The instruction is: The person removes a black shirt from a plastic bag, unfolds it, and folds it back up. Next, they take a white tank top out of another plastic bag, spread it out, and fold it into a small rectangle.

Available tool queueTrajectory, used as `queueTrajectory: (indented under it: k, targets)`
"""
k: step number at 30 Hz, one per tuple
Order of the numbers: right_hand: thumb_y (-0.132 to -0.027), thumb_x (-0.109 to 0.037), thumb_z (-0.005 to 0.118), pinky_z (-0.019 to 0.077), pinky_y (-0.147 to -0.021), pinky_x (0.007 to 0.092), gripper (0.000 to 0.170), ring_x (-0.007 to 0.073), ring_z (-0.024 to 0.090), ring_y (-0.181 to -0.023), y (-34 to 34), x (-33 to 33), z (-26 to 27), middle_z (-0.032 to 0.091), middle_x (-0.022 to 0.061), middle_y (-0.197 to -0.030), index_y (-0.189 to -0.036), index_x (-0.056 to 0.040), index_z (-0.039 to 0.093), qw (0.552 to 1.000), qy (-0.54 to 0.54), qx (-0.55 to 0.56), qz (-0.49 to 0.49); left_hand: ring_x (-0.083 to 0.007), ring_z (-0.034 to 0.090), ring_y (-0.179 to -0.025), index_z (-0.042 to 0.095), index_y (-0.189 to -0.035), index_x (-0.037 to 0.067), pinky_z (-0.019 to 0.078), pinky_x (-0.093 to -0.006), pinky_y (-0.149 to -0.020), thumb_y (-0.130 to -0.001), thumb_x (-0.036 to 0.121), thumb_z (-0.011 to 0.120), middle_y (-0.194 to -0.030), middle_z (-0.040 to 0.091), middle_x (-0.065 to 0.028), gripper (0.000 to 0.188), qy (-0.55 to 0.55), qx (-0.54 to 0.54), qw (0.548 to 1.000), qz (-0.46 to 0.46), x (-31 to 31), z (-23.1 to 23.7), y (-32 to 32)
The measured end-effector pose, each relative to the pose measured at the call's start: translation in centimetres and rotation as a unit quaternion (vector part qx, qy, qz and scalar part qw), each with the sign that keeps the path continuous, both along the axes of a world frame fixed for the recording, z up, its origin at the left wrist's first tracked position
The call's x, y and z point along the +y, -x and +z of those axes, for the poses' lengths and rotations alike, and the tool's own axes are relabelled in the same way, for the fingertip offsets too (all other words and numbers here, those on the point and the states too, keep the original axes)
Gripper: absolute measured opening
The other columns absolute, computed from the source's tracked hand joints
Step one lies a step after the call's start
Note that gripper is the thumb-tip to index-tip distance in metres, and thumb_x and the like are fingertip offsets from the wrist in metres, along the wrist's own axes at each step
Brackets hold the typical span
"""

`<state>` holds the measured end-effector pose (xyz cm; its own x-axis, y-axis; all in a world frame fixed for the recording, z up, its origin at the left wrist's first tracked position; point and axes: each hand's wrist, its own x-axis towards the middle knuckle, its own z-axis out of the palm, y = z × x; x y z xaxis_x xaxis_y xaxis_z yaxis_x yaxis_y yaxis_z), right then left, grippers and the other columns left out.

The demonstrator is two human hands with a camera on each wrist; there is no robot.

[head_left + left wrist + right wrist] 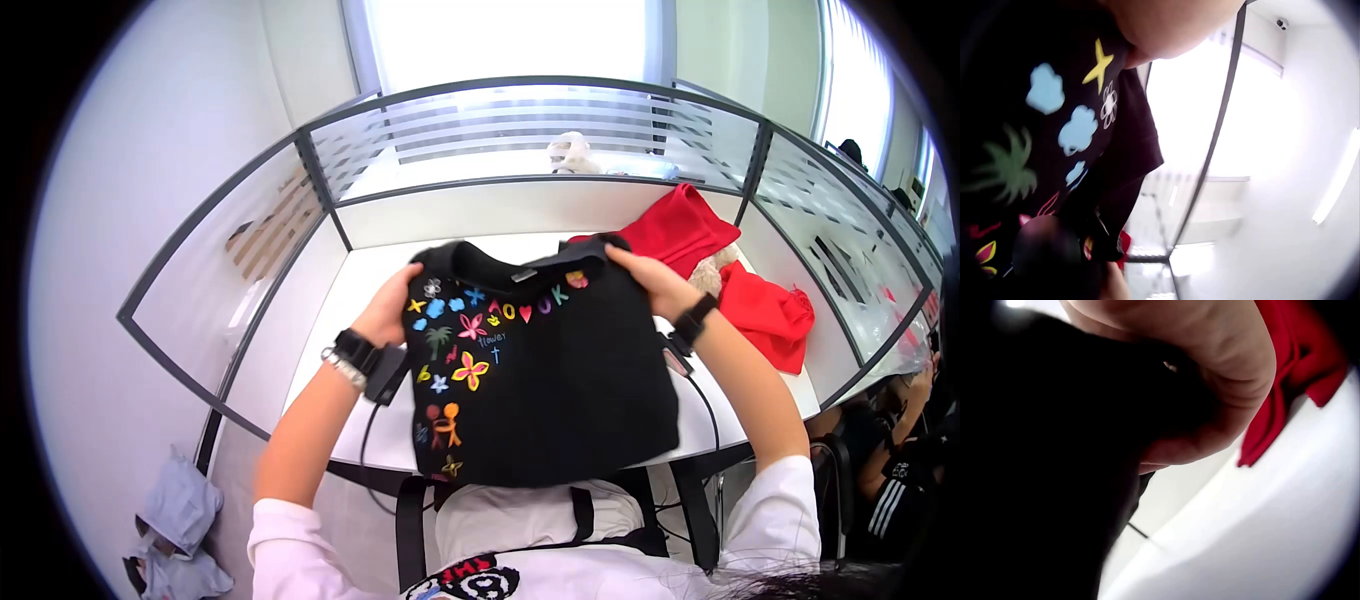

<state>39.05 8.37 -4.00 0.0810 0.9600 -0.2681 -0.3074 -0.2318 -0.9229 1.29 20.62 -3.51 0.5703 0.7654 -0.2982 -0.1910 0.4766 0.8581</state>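
Observation:
A folded black shirt [560, 390] with colourful flowers, letters and small figures printed on its front hangs spread between both hands, over the near part of the white table. Its neckline with a small label faces up, toward the far side. My left hand [385, 308] grips the shirt's upper left corner, and my right hand [655, 285] holds the upper right corner. In the left wrist view, the printed cloth [1079, 128] lies right under the hand. Dark fabric [1054, 456] fills much of the right wrist view, with the fingers curled over its edge; some fingertips are hidden behind it.
Red garments [765, 315] lie at the table's right side, with a beige fluffy item [712, 268] between them. Framed partition panels [540, 210] enclose the white table [340, 330] at back and sides. Cables run from both wrist cameras. Another person [895, 490] sits at far right.

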Motion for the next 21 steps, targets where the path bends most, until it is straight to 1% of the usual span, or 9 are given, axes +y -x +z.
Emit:
queueTrajectory:
  k: [3,6,8,9,12,14,15,19,21]
  targets:
    - [-0.098,-0.032,0.071,0.0598,-0.081,0.0309,0.044,0.0195,0.073,-0.094,-2.9,4.8,-7.6,0.074,0.0107,-0.109,-0.125,0.0022,0.067,0.988,0.022,-0.150,-0.010,-0.0202,0.072,-0.091,0.066,-0.117,0.005,0.0573,-0.0399,-0.083,-0.107,0.033,0.042,-0.104,0.075,-0.0072,0.039,-0.039,0.229,0.972,0.020,4.8,-6.6,-0.8]
    - [-0.085,-0.024,0.084,0.0574,-0.087,0.0329,0.061,0.0236,0.070,-0.103,-2.7,4.8,-5.4,0.071,0.0140,-0.117,-0.134,0.0032,0.060,0.982,0.004,-0.187,0.024,-0.0192,0.071,-0.083,0.066,-0.112,0.003,0.0580,-0.0359,-0.070,-0.103,0.024,0.052,-0.098,0.073,-0.0075,0.027,-0.093,0.243,0.965,0.037,7.0,-7.9,-0.6]
    - [-0.083,-0.025,0.086,0.0499,-0.101,0.0330,0.072,0.0222,0.063,-0.120,-2.1,4.5,-4.6,0.065,0.0138,-0.131,-0.143,-0.0029,0.054,0.873,-0.088,-0.477,0.052,-0.0209,0.071,-0.093,0.057,-0.129,-0.001,0.0600,-0.0466,-0.078,-0.099,0.020,0.064,-0.109,0.072,-0.0084,0.037,-0.153,0.299,0.942,-0.001,7.5,-7.0,-0.4]
    - [-0.076,-0.023,0.090,0.0473,-0.105,0.0341,0.083,0.0244,0.060,-0.125,-2.4,4.9,-4.5,0.061,0.0151,-0.136,-0.146,-0.0052,0.048,0.855,-0.114,-0.500,0.078,-0.0203,0.071,-0.092,0.055,-0.131,0.000,0.0604,-0.0452,-0.077,-0.097,0.019,0.067,-0.110,0.071,-0.0088,0.041,-0.194,0.294,0.936,0.014,6.1,-6.0,-0.8]
    - [-0.084,-0.019,0.082,0.0502,-0.098,0.0329,0.045,0.0223,0.066,-0.109,-2.7,6.5,-4.6,0.071,0.0114,-0.112,-0.123,-0.0020,0.067,0.793,-0.188,-0.571,0.099,-0.0192,0.072,-0.094,0.057,-0.130,0.000,0.0609,-0.0406,-0.078,-0.094,0.019,0.073,-0.109,0.071,-0.0106,0.044,-0.230,0.281,0.932,0.013,6.4,-4.7,-1.6]
    - [-0.087,-0.021,0.078,0.0529,-0.085,0.0348,0.026,0.0224,0.070,-0.091,-3.0,8.4,-5.6,0.074,0.0110,-0.094,-0.102,0.0003,0.074,0.837,-0.189,-0.509,0.058,-0.0183,0.071,-0.098,0.060,-0.126,0.000,0.0599,-0.0376,-0.081,-0.095,0.021,0.074,-0.109,0.071,-0.0115,0.039,-0.214,0.297,0.930,-0.040,8.4,-5.2,-1.9]
    - [-0.095,-0.025,0.072,0.0503,-0.077,0.0293,0.025,0.0127,0.065,-0.084,-3.3,8.6,-5.4,0.072,0.0037,-0.090,-0.102,-0.0019,0.074,0.861,-0.150,-0.480,0.072,-0.0185,0.070,-0.099,0.063,-0.122,-0.001,0.0588,-0.0363,-0.084,-0.097,0.024,0.072,-0.107,0.071,-0.0125,0.036,-0.210,0.290,0.933,-0.033,9.3,-5.8,-2.0]
    - [-0.096,-0.040,0.071,0.0506,-0.073,0.0311,0.040,0.0141,0.066,-0.079,-2.5,9.5,-5.5,0.072,0.0047,-0.083,-0.101,-0.0010,0.075,0.952,-0.060,-0.301,-0.010,-0.0219,0.070,-0.091,0.064,-0.119,-0.004,0.0582,-0.0349,-0.081,-0.100,0.026,0.067,-0.106,0.073,-0.0140,0.036,-0.199,0.214,0.955,0.043,11.0,-7.6,-2.5]
    - [-0.095,-0.039,0.072,0.0526,-0.074,0.0349,0.039,0.0207,0.069,-0.079,-2.8,10.8,-6.5,0.073,0.0104,-0.084,-0.100,0.0000,0.075,0.898,-0.069,-0.432,-0.038,-0.0221,0.070,-0.091,0.064,-0.117,-0.004,0.0580,-0.0348,-0.080,-0.100,0.025,0.067,-0.106,0.073,-0.0145,0.034,-0.192,0.226,0.953,0.060,10.5,-7.6,-2.9]
